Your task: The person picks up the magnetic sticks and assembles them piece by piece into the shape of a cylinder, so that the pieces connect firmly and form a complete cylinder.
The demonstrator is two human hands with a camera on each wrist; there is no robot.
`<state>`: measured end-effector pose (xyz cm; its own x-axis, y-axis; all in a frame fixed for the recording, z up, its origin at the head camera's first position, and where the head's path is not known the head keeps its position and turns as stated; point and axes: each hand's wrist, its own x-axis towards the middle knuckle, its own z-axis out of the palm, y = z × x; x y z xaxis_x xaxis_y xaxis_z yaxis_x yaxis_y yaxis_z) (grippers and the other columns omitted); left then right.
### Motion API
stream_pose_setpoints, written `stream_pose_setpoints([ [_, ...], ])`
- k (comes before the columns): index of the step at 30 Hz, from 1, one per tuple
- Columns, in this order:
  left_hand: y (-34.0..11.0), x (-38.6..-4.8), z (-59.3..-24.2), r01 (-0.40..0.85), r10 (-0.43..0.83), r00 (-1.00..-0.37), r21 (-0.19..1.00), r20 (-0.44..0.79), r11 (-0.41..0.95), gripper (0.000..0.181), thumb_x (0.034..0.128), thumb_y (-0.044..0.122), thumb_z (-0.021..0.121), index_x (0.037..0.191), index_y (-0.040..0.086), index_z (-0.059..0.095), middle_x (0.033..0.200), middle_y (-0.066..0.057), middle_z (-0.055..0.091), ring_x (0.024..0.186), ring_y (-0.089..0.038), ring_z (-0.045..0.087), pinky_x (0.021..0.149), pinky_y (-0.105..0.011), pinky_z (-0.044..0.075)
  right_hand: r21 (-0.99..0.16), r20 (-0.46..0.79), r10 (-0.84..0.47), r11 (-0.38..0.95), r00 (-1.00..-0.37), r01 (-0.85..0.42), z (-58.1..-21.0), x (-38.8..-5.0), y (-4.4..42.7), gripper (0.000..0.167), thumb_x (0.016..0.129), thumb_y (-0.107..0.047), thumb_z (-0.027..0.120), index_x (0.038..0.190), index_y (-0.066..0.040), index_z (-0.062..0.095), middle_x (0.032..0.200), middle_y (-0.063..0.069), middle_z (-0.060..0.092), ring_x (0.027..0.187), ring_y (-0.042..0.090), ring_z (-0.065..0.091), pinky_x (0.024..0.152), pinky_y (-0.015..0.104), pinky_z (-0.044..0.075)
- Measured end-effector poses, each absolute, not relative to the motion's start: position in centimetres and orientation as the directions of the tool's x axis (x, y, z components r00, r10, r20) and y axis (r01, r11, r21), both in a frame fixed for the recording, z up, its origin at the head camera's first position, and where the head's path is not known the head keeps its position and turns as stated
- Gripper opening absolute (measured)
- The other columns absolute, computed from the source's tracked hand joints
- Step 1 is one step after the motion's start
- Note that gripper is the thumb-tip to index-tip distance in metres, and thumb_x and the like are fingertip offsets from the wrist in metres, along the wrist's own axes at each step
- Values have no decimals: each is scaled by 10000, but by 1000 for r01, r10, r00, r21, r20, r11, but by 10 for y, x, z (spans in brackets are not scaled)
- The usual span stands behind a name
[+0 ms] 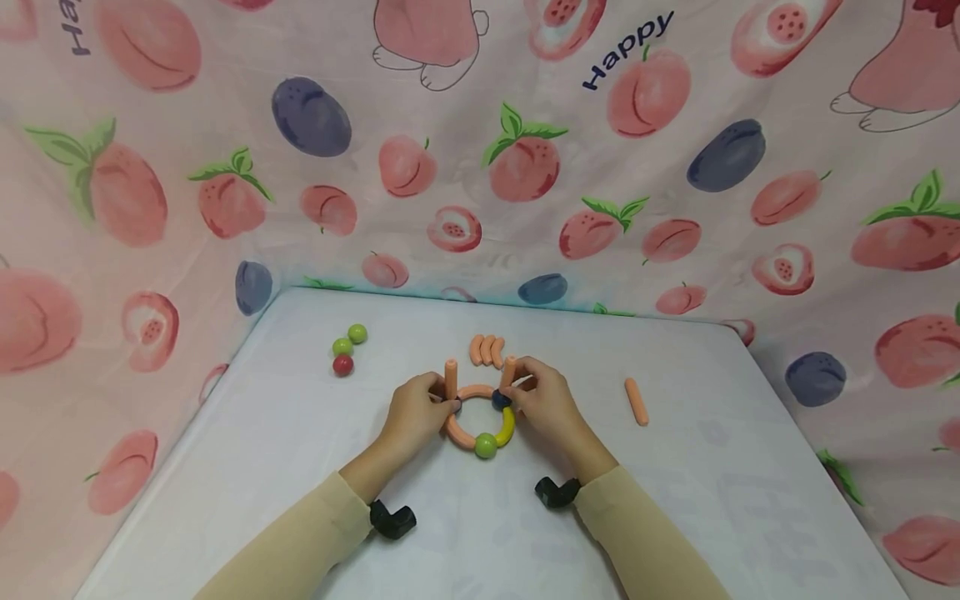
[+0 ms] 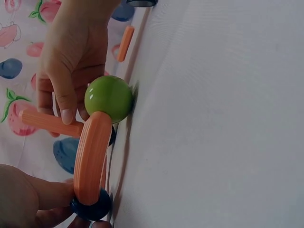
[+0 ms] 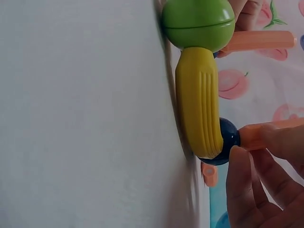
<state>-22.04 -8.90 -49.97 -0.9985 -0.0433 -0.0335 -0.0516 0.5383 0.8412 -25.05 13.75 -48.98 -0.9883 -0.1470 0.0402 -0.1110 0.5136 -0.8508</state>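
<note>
On the white table lies a ring of toy pieces: curved orange sticks [image 1: 459, 435], a curved yellow stick [image 3: 198, 102], a green ball [image 1: 486, 446] and two dark blue balls [image 2: 91, 205]. A straight orange stick stands up from each blue ball, one at the left [image 1: 451, 379], one at the right [image 1: 509, 371]. My left hand [image 1: 416, 408] pinches the left blue ball between thumb and fingers. With thumb and fingertips, my right hand [image 1: 547, 404] pinches the right straight stick low down, just by its blue ball [image 3: 230, 137].
Several short curved orange sticks [image 1: 487, 351] lie behind the ring. A straight orange stick [image 1: 636, 402] lies to the right. Two green balls [image 1: 357, 333] and a red ball [image 1: 342, 365] sit at the back left. Fruit-printed cloth [image 1: 450, 192] hangs around the table.
</note>
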Motion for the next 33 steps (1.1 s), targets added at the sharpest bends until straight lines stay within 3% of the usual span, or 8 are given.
stream_pose_setpoints([
  [6, -95, -216, -500, -34, -19, -999, 857, -28, 515, 203, 935, 120, 827, 1121, 96, 748, 1095, -65, 755, 959, -186, 692, 759, -299, 603, -853, 16, -136, 516, -991, -84, -490, -256, 134, 249, 957, -49, 803, 1167, -166, 735, 1188, 66, 692, 977, 245, 670, 666, 344, 644],
  [17, -97, -205, -494, -63, 16, -997, 868, -81, 493, 194, 928, 75, 816, 1106, 104, 744, 1126, -67, 753, 942, -167, 716, 746, -290, 620, -839, -22, -110, 543, -994, -41, -485, -258, 143, 370, 952, -39, 800, 1279, -187, 711, 1205, 41, 708, 1015, 254, 653, 672, 317, 632],
  [26, -98, -201, -495, -69, 32, -995, 869, -97, 490, 234, 907, 40, 833, 1115, 102, 745, 1113, -55, 754, 934, -156, 706, 757, -291, 610, -793, -6, -71, 608, -997, -38, -481, -257, 198, 405, 988, -98, 763, 1380, -136, 667, 1220, 67, 731, 1075, 270, 649, 743, 296, 611],
  [33, -101, -201, -500, -86, 63, -990, 901, -124, 425, 241, 919, -17, 796, 1134, 77, 742, 1102, -75, 758, 852, -139, 721, 690, -287, 615, -749, 65, -25, 659, -998, -65, -480, -255, 248, 403, 979, -86, 761, 1371, -70, 668, 1192, 128, 758, 992, 270, 647, 762, 264, 536],
])
